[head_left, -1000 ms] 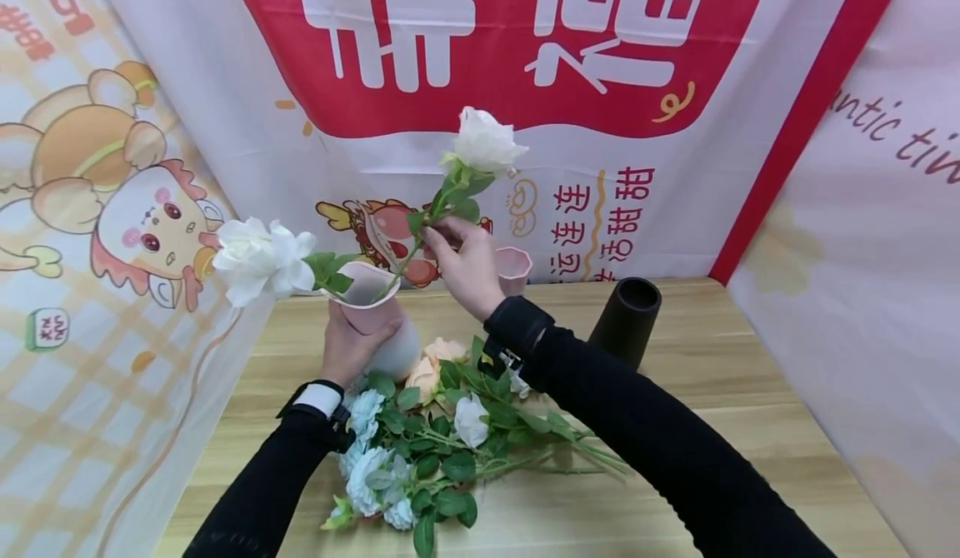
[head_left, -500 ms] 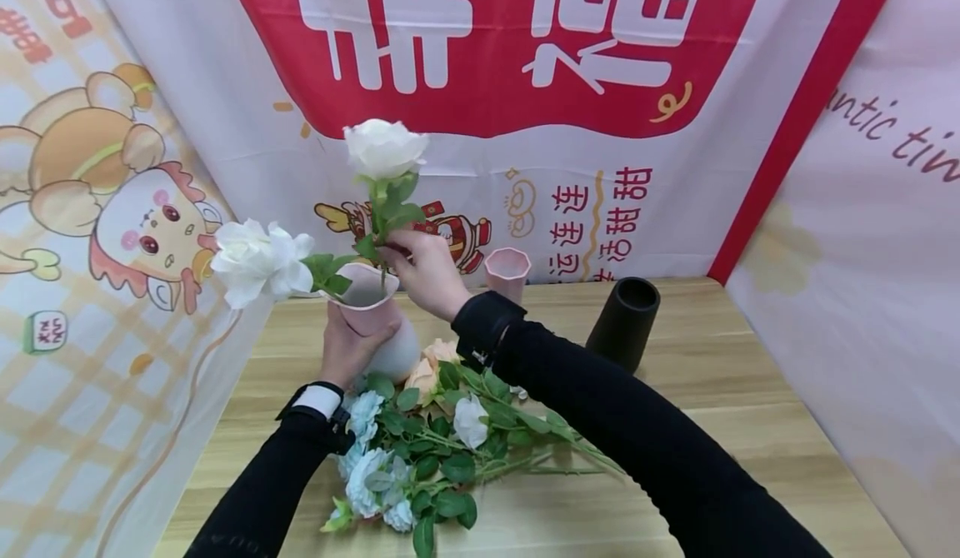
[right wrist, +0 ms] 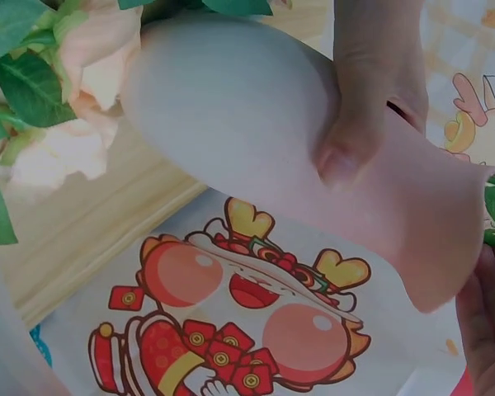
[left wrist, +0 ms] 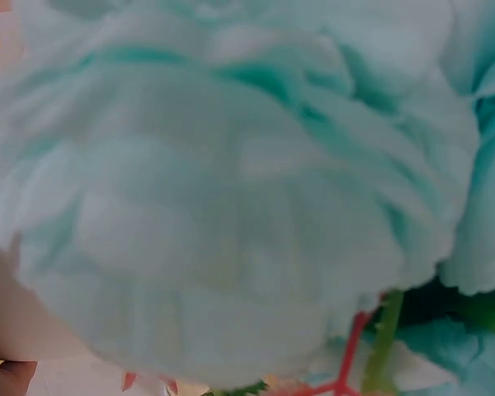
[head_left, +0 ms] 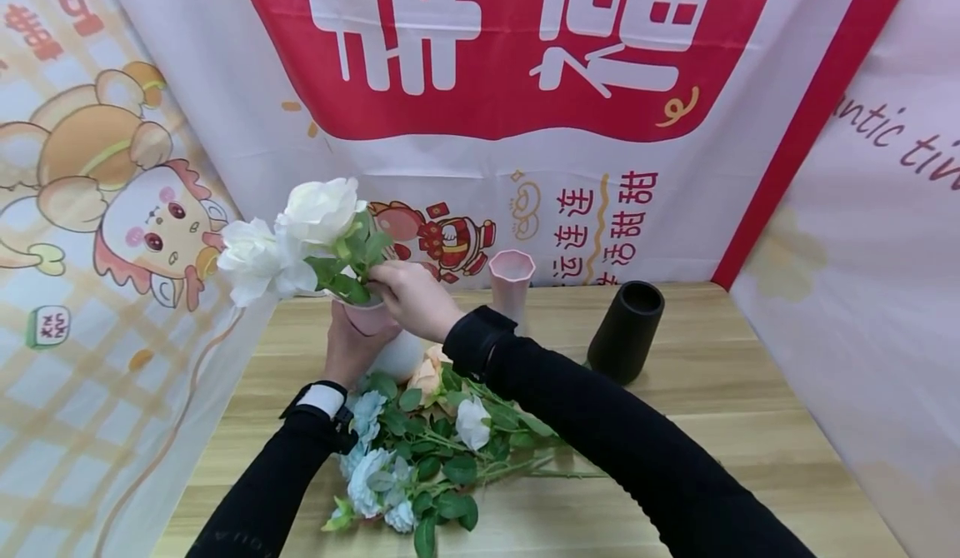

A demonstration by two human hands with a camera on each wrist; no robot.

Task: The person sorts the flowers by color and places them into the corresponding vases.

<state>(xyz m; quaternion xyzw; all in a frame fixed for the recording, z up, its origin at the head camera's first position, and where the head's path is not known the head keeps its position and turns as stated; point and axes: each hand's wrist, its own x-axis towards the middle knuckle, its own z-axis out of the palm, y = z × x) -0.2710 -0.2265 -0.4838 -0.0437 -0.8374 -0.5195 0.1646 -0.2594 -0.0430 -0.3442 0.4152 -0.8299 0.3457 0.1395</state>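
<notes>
My left hand grips the neck of a pink-and-white vase, its thumb across the side in the right wrist view. One white artificial rose leans out of the vase mouth to the left. Above the mouth, my right hand pinches the stem of a second white rose, whose bloom tilts left against the first. Leaves and fingers hide the lower stem, so its depth in the vase cannot be seen. A pale blue flower fills most of the left wrist view.
Blue flowers, peach flowers and a white rose lie with leafy stems on the wooden table. Behind my right forearm stand a small pink vase and a black vase. Printed cloths surround the table.
My right hand has carried the second white rose left and down to the vase mouth, and its bloom now tilts left beside the first. My left hand keeps its hold on the vase.
</notes>
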